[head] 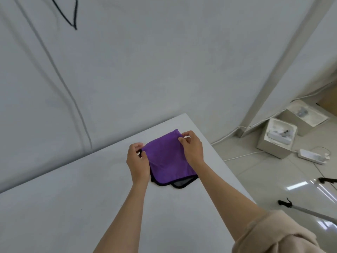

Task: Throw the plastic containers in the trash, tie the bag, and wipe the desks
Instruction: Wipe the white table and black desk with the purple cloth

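Wiping stage, I'd say: the left hand (137, 161) and right hand (192, 148) each pinch a top corner of the purple cloth (166, 159) stretched between them, its lower edge on the table (73, 189). Next, press it flat and sweep.

Cloth (166, 157): left edge behind left hand (137, 165), right edge behind right hand (192, 149); fingertips under fabric hidden. Desk (73, 207) cut off at left and bottom edges. Contents of floor boxes (277, 137) too small to tell. Black cable (67, 13) cut off at top.
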